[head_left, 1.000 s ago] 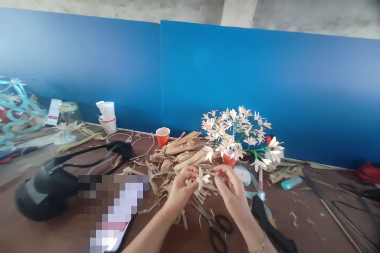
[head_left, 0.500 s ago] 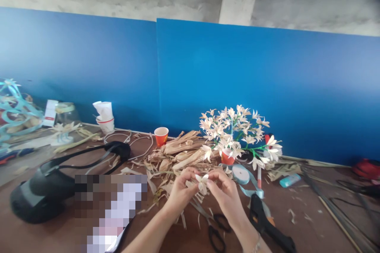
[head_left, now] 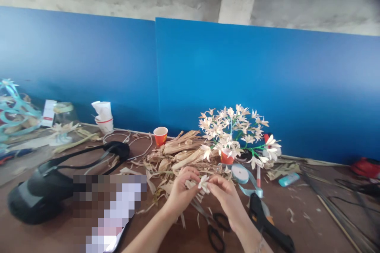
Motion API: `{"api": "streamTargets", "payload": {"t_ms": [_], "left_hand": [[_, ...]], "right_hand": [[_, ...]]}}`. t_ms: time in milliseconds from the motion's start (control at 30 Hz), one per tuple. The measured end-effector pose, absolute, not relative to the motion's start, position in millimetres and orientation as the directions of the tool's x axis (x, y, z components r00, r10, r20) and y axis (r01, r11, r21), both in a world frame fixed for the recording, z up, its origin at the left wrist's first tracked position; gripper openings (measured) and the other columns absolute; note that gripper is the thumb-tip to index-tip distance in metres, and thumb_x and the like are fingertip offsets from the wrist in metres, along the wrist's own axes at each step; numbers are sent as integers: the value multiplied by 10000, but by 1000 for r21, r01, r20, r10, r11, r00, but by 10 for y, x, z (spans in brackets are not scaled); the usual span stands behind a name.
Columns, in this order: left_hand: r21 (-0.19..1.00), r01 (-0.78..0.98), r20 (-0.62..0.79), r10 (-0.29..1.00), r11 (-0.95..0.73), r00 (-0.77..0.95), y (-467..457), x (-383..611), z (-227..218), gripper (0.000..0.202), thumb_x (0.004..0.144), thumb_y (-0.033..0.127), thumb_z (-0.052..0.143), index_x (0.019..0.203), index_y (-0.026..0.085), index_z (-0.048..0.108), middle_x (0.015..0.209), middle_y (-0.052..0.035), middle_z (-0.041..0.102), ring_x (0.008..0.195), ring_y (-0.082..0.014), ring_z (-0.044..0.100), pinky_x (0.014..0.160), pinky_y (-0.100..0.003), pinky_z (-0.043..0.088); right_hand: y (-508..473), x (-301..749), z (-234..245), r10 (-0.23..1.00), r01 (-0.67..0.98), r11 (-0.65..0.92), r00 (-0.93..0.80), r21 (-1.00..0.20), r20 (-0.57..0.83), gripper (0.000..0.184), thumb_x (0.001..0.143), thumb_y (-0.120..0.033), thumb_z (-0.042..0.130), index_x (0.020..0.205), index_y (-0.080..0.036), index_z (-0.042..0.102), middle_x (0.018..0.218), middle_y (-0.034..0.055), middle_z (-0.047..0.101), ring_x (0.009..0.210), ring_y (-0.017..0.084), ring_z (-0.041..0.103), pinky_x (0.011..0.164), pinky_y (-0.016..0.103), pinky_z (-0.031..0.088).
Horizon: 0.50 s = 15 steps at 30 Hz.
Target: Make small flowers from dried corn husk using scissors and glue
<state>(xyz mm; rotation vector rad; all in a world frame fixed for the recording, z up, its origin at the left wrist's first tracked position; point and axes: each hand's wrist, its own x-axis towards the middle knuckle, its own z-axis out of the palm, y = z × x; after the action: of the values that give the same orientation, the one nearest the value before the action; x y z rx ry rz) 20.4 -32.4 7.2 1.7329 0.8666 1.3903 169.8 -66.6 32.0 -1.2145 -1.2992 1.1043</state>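
Between my two hands is a small cream-white husk flower (head_left: 203, 183) with pointed petals. My left hand (head_left: 184, 185) pinches it from the left, thumb against the curled fingers. From the other side, the thumb and fingertips of my right hand (head_left: 223, 191) close on its petals. Under my wrists lie black-handled scissors (head_left: 216, 232), partly hidden. A black glue gun (head_left: 264, 221) lies beside my right forearm. Just beyond my hands is a heap of dry corn husks (head_left: 184, 152), and behind it a bunch of similar flowers (head_left: 227, 126) stands in a red paper cup (head_left: 227, 158).
A roll of light-blue ribbon (head_left: 241, 174) lies right of my hands. To the left are a black strapped object (head_left: 38, 193) and a blurred-out phone-like item (head_left: 118, 213). An orange paper cup (head_left: 160, 137) stands near the blue partition (head_left: 190, 67). Long thin rods (head_left: 335, 217) lie far right.
The flower has turned between my fingers, and its petals now point more upward. My right fingertips have shifted slightly. The objects on the table have stayed in place.
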Motion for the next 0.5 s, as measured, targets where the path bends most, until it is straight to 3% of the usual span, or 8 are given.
{"api": "streamTargets", "payload": {"t_ms": [300,500], "left_hand": [[821,145,491,813,-552,313,-325,176,136,49,672,161,655,650,161,612,841,-52,581,847,-187,540,794,-306,402],[811,174,493,812,-559,314,-334,177,103,66,658,118,648,640,165,605,852,-46,580,863,-183,535,805,-302,396]], "right_hand": [[-638,1760,303,996,78,91,4,-993,91,90,688,-227,584,630,-159,579,685,1,569,656,129,474,619,229,362],[-675,1773,337,1000,82,26,-4,-996,26,124,722,-270,564,658,-165,583,591,-24,510,558,97,416,523,206,325]]}}
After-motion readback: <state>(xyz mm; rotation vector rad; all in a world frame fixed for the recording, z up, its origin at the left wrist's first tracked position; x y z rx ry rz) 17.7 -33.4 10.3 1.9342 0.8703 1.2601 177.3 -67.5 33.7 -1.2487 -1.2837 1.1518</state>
